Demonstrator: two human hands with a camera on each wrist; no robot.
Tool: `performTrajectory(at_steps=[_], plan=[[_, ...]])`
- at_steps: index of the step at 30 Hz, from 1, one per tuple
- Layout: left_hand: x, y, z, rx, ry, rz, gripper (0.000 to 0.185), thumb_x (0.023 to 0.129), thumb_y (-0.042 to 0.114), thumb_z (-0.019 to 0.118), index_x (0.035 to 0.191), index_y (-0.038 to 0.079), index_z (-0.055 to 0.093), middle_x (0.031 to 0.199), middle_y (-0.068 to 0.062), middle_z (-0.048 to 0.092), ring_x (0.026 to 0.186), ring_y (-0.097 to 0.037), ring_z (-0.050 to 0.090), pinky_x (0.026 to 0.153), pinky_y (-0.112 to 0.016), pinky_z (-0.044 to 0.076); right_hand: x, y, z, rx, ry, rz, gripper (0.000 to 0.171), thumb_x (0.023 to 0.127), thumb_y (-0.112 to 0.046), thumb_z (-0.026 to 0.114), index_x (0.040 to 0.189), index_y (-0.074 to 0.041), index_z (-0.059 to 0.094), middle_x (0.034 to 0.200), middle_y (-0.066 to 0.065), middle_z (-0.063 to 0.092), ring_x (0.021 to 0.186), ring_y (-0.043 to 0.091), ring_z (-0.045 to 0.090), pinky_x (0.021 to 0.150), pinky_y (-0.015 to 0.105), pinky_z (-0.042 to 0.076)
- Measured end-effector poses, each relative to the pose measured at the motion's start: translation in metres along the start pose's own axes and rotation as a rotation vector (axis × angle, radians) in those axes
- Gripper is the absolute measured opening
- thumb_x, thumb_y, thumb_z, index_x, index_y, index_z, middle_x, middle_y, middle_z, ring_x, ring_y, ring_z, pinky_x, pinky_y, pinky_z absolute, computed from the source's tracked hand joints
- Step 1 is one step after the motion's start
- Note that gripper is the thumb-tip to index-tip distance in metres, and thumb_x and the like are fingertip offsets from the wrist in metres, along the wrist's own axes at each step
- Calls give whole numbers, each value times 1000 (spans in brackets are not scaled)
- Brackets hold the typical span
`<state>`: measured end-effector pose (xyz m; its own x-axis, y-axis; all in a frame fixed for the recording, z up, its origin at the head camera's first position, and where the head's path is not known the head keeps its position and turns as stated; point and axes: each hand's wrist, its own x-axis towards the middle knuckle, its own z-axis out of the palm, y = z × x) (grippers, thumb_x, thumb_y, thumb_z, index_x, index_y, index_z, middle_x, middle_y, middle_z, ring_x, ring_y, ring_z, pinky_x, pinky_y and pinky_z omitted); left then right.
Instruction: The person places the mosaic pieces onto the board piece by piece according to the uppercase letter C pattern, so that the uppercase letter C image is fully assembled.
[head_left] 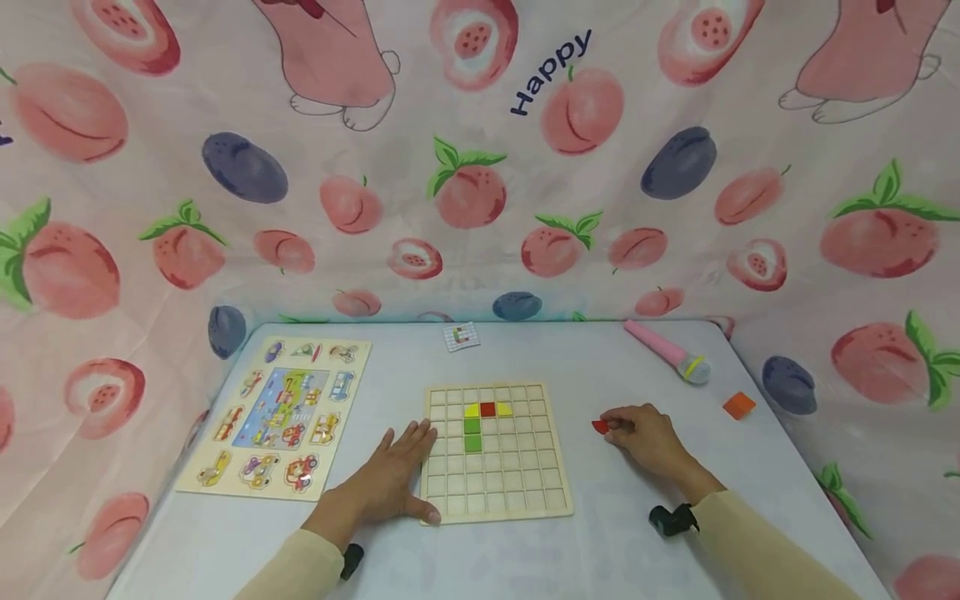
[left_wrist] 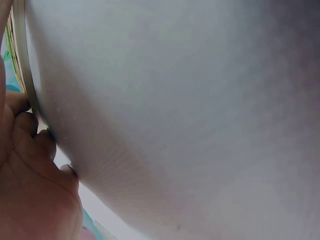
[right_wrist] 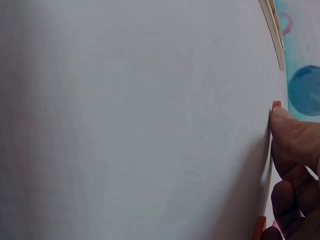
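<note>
Hands at the grid board

Our left hand (head_left: 390,479) lies flat, fingers straight, on the board's (head_left: 495,500) left edge; our right hand (head_left: 648,437) pinches a red piece (head_left: 599,427).

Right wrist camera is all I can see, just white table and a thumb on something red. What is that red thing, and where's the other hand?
Observer: It is a small red piece, pinched by the right hand on the table.
Operator: And the other hand?
Observer: The left hand lies flat against the left edge of a wooden grid board.
Operator: Anything on that board?
Observer: Yes, yellow, red and green squares sit in its upper cells.
</note>
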<state>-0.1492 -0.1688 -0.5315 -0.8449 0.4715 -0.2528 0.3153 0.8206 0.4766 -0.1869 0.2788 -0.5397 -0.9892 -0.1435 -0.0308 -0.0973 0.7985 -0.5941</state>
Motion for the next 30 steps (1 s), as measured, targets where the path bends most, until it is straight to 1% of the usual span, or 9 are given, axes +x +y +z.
performTrajectory(at_steps=[5,7,12,16,19,22,26,28,30], plan=[[-1,0,0,1,-3,13,135,66,68,87,168,8,24,178,-10,14,166,-30,8,135,-55,3,1,2,2,-19,-2,19,27,94,-13,79,120,-7,78,99,0,76,98,23,57,92,48,41],[-1,0,0,2,-6,14,135,66,68,87,169,8,23,178,-9,13,166,-30,8,135,-55,2,1,3,2,-27,8,6,25,93,-13,79,117,-7,79,98,1,76,98,24,57,92,49,40],[-2,0,1,2,-9,12,135,66,68,87,169,8,23,178,-9,14,166,-29,8,136,-54,2,2,3,1,-29,50,-37,27,93,-16,80,118,-7,78,104,6,77,100,27,59,93,52,40],[-2,0,2,8,-6,12,135,66,68,87,168,8,23,178,-9,14,166,-29,9,136,-54,2,4,-1,2,-11,84,-17,29,95,-18,78,123,-8,76,105,5,75,98,25,62,87,44,47],[-1,-2,2,16,-1,12,135,66,68,87,169,8,23,178,-9,13,166,-29,8,136,-54,2,7,-6,5,22,116,-2,29,97,-16,76,125,-8,75,106,5,75,98,23,64,84,37,52],[1,-3,2,22,7,15,134,67,69,86,169,8,23,178,-9,13,166,-29,8,135,-55,3,9,-12,9,81,150,9,29,98,-12,74,126,-8,75,108,7,76,100,23,65,85,37,53],[1,-5,3,19,7,16,135,67,70,85,169,8,23,178,-9,13,166,-29,8,135,-55,3,12,-24,15,150,178,59,30,98,-10,72,128,-9,75,111,8,76,102,24,63,84,33,54],[1,-5,4,18,5,15,134,67,71,85,169,9,23,178,-9,13,166,-29,8,136,-55,3,13,-29,18,161,187,79,31,98,-12,72,129,-11,74,111,7,76,103,24,63,83,30,53],[1,-4,3,20,7,15,134,67,71,86,169,8,24,178,-9,14,166,-29,9,135,-55,4,14,-34,20,164,195,81,31,98,-13,73,129,-11,75,111,6,76,103,24,62,82,29,53]])
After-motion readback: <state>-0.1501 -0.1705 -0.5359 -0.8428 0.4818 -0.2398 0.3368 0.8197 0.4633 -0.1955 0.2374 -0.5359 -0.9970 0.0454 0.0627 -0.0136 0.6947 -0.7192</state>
